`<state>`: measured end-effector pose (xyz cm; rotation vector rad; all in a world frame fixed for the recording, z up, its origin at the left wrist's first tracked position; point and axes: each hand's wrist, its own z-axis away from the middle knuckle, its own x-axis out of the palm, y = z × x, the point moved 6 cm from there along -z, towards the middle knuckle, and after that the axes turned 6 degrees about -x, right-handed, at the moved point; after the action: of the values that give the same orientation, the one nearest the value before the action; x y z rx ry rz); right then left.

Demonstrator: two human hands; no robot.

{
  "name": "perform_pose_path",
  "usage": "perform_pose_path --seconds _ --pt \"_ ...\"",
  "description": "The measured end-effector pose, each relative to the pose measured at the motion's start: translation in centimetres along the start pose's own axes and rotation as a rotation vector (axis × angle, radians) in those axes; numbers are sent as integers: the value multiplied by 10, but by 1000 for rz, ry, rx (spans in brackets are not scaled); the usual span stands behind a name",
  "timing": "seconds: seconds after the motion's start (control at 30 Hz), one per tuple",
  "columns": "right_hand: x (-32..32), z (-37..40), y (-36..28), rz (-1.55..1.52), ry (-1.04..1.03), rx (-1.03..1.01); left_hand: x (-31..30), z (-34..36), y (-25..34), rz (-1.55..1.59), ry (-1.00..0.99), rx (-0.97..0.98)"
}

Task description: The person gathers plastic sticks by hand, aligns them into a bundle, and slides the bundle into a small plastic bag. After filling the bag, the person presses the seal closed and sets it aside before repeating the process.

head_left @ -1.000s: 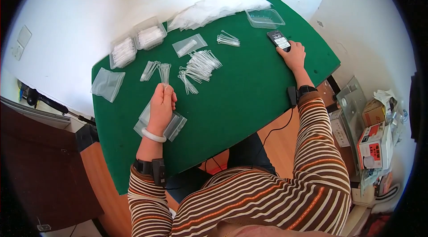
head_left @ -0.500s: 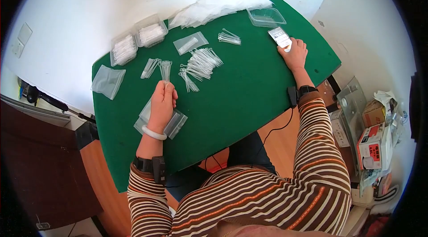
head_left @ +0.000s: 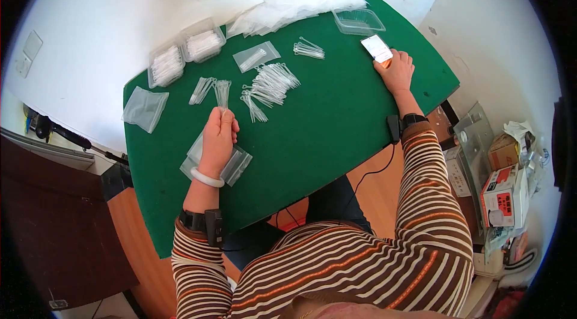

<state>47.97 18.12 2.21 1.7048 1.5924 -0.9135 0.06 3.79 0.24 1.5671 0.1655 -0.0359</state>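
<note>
My left hand (head_left: 220, 133) is closed around the lower ends of a bundle of thin looped sticks (head_left: 222, 92), whose looped tops fan out above the fingers. Under that wrist lie clear plastic bags (head_left: 237, 166). A smaller group of looped sticks (head_left: 202, 90) rests just left of the bundle, and a large loose pile of them (head_left: 271, 86) lies to its right. On the far right, my right hand (head_left: 396, 71) rests at the near end of a phone (head_left: 377, 48) with a lit screen, thumb over the screen and fingers curled beside it.
Two clear tubs (head_left: 166, 65) of white sticks stand at the back left. A bag with sticks inside (head_left: 256, 56), a flat bag (head_left: 145, 109) and another stick group (head_left: 309, 50) lie around. Behind are a stack of translucent bags (head_left: 294, 11) and a clear tray (head_left: 359, 21).
The phone's screen content has changed to a mostly white page with orange near my thumb. My left hand stays almost in place with the bundle.
</note>
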Motion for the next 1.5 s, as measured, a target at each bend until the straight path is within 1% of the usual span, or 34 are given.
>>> perform_pose_path --seconds 0.1,0.2,0.23,0.3,0.37,0.47,0.53,0.6,0.63,0.73,0.77,0.83,0.87,0.93,0.97,1.03,1.07,1.1,1.13,1.17,1.2,1.23,1.27,1.3,1.37,1.5 --pt "4 0 2 -13 -23 8 0 0 1 0 6 5" --pt "3 0 2 -14 44 -23 0 -2 -1 -21 17 -27" --pt "3 -1 3 -25 39 -39 -1 -2 -1 -21 36 -35" --pt "9 -4 6 -55 -17 -42 0 -1 -2 27 4 -33" --pt "17 -7 8 -31 -87 -24 -3 -5 -9 33 59 20" --pt "16 -8 10 16 -98 -55 -8 -5 -8 35 123 40" --pt "12 -6 1 38 -85 -96 -7 -5 -3 33 102 50" --pt "-5 -6 -12 164 126 -153 -10 -7 -5 34 138 78" --pt "-12 -9 -23 157 133 -177 -10 -8 -5 29 143 106" --pt "-26 -14 -87 -447 51 -456 -6 -8 -6 8 176 139" --pt "-42 -10 -117 -473 57 -487 -6 -7 -5 -15 180 144" --pt "-65 13 -189 -793 -213 -516 -5 -9 -8 26 165 134" --pt "-72 23 -218 -827 -203 -546 -7 -10 -8 -1 194 177" --pt "-75 46 -270 -1158 -480 -541 -9 -9 -3 -45 246 238" --pt "-85 56 -292 -1177 -469 -567 -8 -7 -1 -26 236 242" --pt "-88 75 -332 -1376 -732 -420 -8 -6 2 -16 245 256" --pt "-91 77 -345 -1385 -730 -443 -7 -7 1 -65 228 215" --pt "-91 80 -356 -1426 -767 -393 -6 -8 -2 -110 211 173" --pt "-90 82 -365 -1462 -807 -339 -7 -7 -2 -111 228 177" --pt "-87 85 -372 -1495 -846 -280 -7 -5 0 -161 259 236" --pt "-85 86 -377 -1496 -846 -291 -6 -4 1 -210 286 295" --pt "-81 85 -378 -1552 -835 -238 -6 -1 6 -260 309 354" --pt "-76 83 -378 -1607 -822 -183 -6 1 7 -261 312 359" --pt "-71 82 -377 -1661 -807 -127 -6 2 9 -274 294 325" --pt "-60 82 -377 -1687 -783 -147 -7 5 13 -301 260 254" --pt "-59 84 -380 -1734 -753 -181 -7 2 6 -313 275 277"
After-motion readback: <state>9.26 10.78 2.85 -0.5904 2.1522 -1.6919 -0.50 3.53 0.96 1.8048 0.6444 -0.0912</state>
